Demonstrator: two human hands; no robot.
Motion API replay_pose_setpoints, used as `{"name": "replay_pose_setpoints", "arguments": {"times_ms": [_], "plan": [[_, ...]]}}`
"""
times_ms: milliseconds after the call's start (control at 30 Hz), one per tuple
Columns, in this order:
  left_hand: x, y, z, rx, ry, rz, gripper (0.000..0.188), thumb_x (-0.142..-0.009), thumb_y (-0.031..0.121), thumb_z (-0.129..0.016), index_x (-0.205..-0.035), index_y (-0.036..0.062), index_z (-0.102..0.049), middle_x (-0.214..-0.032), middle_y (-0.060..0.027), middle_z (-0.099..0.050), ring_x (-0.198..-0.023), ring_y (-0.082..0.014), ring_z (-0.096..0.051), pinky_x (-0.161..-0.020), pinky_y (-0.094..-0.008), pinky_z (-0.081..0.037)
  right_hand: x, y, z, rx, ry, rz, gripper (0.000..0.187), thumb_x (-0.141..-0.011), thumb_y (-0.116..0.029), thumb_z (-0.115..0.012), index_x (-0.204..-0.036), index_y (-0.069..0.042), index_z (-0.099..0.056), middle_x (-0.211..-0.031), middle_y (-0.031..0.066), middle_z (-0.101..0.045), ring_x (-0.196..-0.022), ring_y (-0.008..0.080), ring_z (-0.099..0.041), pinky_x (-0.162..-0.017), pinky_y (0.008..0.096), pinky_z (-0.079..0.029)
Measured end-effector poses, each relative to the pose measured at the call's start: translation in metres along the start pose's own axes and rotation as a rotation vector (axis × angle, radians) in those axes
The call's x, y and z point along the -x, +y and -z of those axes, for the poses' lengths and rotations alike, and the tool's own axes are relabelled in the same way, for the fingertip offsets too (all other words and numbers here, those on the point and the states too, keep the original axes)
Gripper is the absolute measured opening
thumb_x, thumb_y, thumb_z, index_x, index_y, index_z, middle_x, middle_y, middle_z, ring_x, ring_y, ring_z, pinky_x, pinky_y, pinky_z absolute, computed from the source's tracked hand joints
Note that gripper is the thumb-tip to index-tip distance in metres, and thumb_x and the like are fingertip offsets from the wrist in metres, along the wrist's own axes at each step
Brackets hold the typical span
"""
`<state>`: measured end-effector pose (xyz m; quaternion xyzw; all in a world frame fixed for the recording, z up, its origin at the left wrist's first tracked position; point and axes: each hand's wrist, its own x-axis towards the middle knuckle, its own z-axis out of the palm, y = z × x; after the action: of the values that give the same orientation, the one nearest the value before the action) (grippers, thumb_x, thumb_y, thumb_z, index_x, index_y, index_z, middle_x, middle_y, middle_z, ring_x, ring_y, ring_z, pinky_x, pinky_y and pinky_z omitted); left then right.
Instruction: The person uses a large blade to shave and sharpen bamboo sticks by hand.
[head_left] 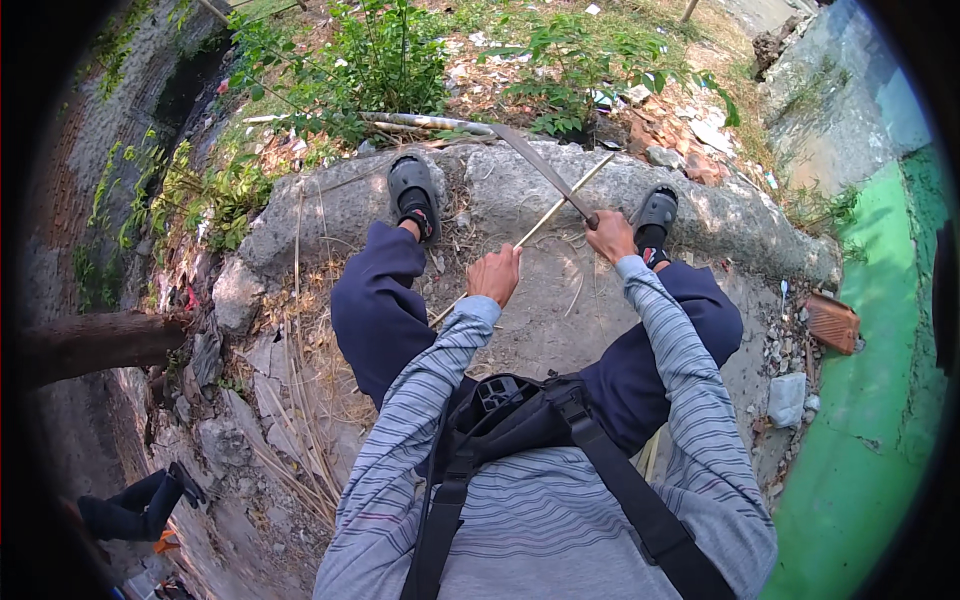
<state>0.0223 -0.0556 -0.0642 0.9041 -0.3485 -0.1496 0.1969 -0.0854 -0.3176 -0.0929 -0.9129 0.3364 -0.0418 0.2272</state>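
Note:
My left hand (494, 275) is closed around a thin, pale stick (545, 218), which looks like a bamboo strip. The stick slants up to the right past my fist, and its lower end shows below my wrist. In my right hand (610, 238) is the handle of a machete (540, 168), its long dark blade pointing up and left. The blade crosses the stick a little beyond my hands; I cannot tell whether they touch. Both hands are between my knees, in front of a rough concrete kerb (720, 205) where my sandaled feet rest.
Long pale strips (300, 450) lie on the ground at left. A pole (430, 121) and leafy plants (400, 60) are beyond the kerb. At right are an orange-brown brick (832, 322), a whitish block (787, 400) and a green surface (840, 450). Another person's legs (135, 505) show lower left.

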Motion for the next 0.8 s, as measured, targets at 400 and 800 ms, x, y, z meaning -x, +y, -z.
{"name": "replay_pose_setpoints", "arguments": {"times_ms": [400,800], "plan": [[0.015,-0.015,0.012,-0.046,0.01,-0.025,0.038,-0.107,0.043,-0.045,-0.099,0.0089,-0.06,-0.075,-0.0262,-0.068,-0.072,-0.0501,-0.068,-0.064,-0.0616,-0.052,-0.017,0.05,0.011,0.082,0.076,-0.16,0.026,-0.086,-0.029,-0.063,-0.095,-0.009,-0.077,-0.092,0.0231,-0.074,-0.089,0.0447,-0.071,-0.081,0.0536,-0.056],[0.037,-0.051,0.01,-0.089,0.043,-0.059,0.035,-0.108,0.041,-0.046,-0.097,0.0086,-0.055,-0.068,-0.0243,-0.066,-0.064,-0.0478,-0.067,-0.057,-0.059,-0.051,0.022,-0.031,-0.032,0.042,-0.002,0.308,0.015,-0.079,-0.025,-0.067,-0.086,-0.013,-0.072,-0.077,0.0224,-0.07,-0.079,0.0433,-0.071,-0.071,0.0551,-0.056]]}}
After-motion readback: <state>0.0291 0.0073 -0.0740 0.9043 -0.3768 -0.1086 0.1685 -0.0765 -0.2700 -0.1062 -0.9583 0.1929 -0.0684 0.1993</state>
